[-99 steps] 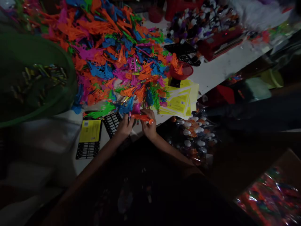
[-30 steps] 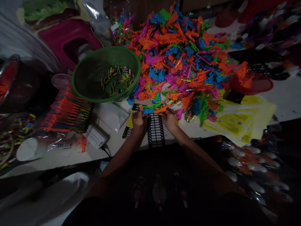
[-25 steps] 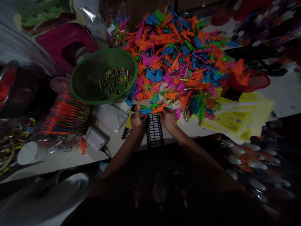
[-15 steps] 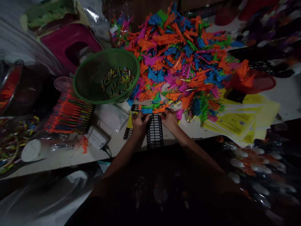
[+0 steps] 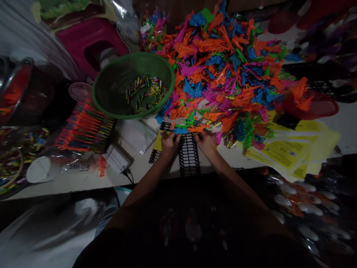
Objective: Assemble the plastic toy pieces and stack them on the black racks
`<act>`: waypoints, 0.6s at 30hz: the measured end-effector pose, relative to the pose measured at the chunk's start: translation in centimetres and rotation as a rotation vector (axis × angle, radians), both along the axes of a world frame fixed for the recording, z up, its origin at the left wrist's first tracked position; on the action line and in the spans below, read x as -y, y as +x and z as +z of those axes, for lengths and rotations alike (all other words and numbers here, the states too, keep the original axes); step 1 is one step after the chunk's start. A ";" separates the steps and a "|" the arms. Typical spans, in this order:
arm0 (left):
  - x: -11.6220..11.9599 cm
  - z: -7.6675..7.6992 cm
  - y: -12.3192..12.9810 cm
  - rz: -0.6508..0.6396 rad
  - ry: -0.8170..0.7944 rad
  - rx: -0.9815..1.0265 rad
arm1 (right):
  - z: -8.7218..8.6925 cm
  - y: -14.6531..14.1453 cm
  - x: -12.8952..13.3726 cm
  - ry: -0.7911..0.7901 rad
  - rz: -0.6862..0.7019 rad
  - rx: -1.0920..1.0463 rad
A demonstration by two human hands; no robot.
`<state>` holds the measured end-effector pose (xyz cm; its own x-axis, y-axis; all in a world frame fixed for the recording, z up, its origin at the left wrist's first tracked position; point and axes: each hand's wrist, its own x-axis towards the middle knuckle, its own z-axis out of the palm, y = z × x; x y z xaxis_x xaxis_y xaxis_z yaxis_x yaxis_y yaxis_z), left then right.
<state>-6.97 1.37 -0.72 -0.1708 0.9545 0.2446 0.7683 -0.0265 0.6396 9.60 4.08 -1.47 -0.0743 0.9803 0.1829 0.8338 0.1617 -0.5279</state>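
A black plastic slotted strip (image 5: pixel 189 156) lies lengthwise in front of me, between my two hands. My left hand (image 5: pixel 169 146) is closed at its upper left edge, thumb and forefinger bent together. My right hand (image 5: pixel 206 144) is closed in the same way at the upper right edge; the exact contact of the fingertips is dim. Just past the fingers, a blue plastic toy piece (image 5: pixel 181 130) and an orange plastic toy piece (image 5: pixel 197 128) lie across the strip's far end. Under and left of my left hand is another black slotted strip with yellow (image 5: pixel 157 145).
A big heap of bright plastic toy pieces (image 5: pixel 214 67) rises behind. At the left stand a green basket (image 5: pixel 111 111) with small cylinders, rows of orange pieces (image 5: pixel 80 130), a white box (image 5: pixel 117 158) and a cup (image 5: pixel 41 169). Yellow sheets (image 5: pixel 290 149) and a red basket (image 5: pixel 323 106) are right.
The whole view has shifted, so the things appear a little farther right. Both hands stay at the upper end of the black strip, with little visible movement.
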 end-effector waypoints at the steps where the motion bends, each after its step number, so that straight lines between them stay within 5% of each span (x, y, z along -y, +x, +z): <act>1: 0.0 0.0 0.0 0.003 0.002 -0.003 | 0.0 0.0 -0.1 0.001 0.008 -0.002; 11: 0.1 -0.6 -0.3 0.026 0.024 -0.071 | 0.3 -0.1 -0.9 0.014 0.166 0.093; 18: -0.2 -0.3 -0.3 0.010 0.023 -0.184 | -0.1 -0.3 -0.8 0.025 0.151 0.111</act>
<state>-7.22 1.54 -1.04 -0.1305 0.9467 0.2946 0.8727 -0.0313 0.4872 9.32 4.86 -1.53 -0.2413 0.9518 0.1894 0.8520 0.3012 -0.4281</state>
